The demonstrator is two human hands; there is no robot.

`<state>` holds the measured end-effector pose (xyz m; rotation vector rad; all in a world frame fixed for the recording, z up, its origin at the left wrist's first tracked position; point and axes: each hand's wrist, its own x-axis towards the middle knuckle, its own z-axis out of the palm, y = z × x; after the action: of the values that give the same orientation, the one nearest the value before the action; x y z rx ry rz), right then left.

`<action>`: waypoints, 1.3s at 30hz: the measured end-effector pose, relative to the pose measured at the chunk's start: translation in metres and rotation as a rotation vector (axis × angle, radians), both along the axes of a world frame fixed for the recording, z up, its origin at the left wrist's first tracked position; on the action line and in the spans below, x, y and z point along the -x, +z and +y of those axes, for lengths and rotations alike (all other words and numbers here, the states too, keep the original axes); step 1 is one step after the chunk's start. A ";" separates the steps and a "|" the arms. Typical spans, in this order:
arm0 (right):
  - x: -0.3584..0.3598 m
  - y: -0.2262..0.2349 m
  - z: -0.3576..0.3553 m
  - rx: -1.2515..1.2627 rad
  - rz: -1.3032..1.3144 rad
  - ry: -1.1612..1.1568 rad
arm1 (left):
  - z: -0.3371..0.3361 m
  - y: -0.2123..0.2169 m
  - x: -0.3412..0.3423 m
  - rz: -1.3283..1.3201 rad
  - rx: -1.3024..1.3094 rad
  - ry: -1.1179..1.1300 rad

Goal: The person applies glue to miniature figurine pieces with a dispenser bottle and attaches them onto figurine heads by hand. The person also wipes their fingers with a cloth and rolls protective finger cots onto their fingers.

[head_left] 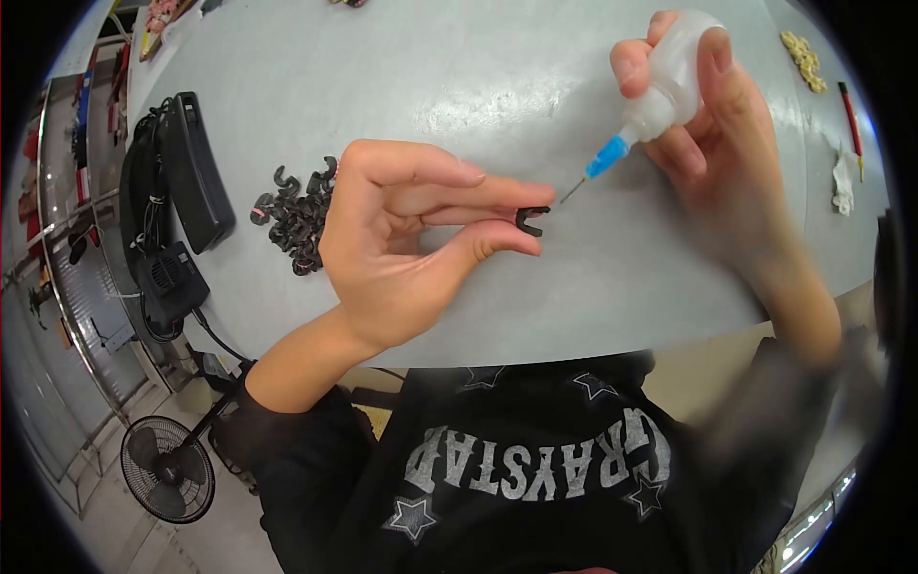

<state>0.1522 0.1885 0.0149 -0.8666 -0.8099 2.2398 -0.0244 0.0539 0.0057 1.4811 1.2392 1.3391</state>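
Between the thumb and fingers of my left hand point(392, 244) is a small black C-shaped piece point(525, 222), its gap facing right. My right hand point(722, 143) grips a translucent white squeeze bottle point(669, 81), tilted so that its blue needle tip point(606, 157) points down to the left. The end of the thin metal needle is close to the black piece, with a small gap between them. A heap of similar black C-shaped pieces point(298, 220), a few with reddish marks, lies on the table behind my left hand, which partly covers it.
On the grey table point(459, 105), a long black device point(199, 172) and a black adapter with cables point(173, 277) lie at the left. A crumpled yellowish lump point(803, 62), a red pen-like stick point(851, 120) and a white scrap point(843, 182) are far right. A black fan point(167, 469) stands below left.
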 end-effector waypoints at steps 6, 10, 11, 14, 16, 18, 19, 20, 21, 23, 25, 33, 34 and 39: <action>-0.010 0.008 0.009 -0.298 -0.185 0.313 | 0.000 0.000 0.003 0.031 0.034 -0.002; -0.012 0.005 0.005 -0.398 -0.161 0.326 | 0.000 0.000 0.004 0.079 0.026 -0.031; -0.012 0.005 0.004 -0.424 -0.154 0.330 | 0.001 0.000 0.003 0.081 0.026 -0.033; -0.011 0.004 0.001 -0.478 -0.137 0.338 | 0.001 -0.001 0.001 0.053 0.024 -0.020; -0.011 0.004 0.002 -0.498 -0.139 0.341 | 0.001 -0.001 0.001 0.058 0.021 -0.022; -0.011 0.004 0.002 -0.517 -0.142 0.344 | 0.001 0.000 0.001 0.059 0.019 -0.026; -0.011 0.003 0.002 -0.526 -0.144 0.346 | 0.001 0.000 0.001 0.060 0.019 -0.025; -0.010 0.003 0.002 -0.535 -0.147 0.349 | 0.001 0.000 0.001 0.055 0.026 -0.025; -0.011 0.003 0.003 -0.543 -0.149 0.352 | 0.001 0.001 0.001 0.051 0.033 -0.025; -0.011 0.003 0.004 -0.541 -0.144 0.364 | 0.000 0.000 0.001 0.047 0.042 -0.024; -0.012 0.004 0.005 -0.540 -0.139 0.382 | 0.001 0.000 0.001 0.027 0.045 -0.033; -0.009 0.005 0.003 -0.515 -0.193 0.360 | 0.001 0.000 0.002 0.026 0.052 -0.034; -0.010 0.005 0.003 -0.516 -0.194 0.359 | 0.001 0.000 0.001 0.024 0.050 -0.038; -0.011 0.006 0.003 -0.540 -0.205 0.360 | 0.001 0.000 0.001 0.017 0.051 -0.044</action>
<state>0.1636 0.1918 0.0212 -0.7298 -1.6835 2.0652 -0.0257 0.0548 0.0061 1.4781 1.2358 1.2594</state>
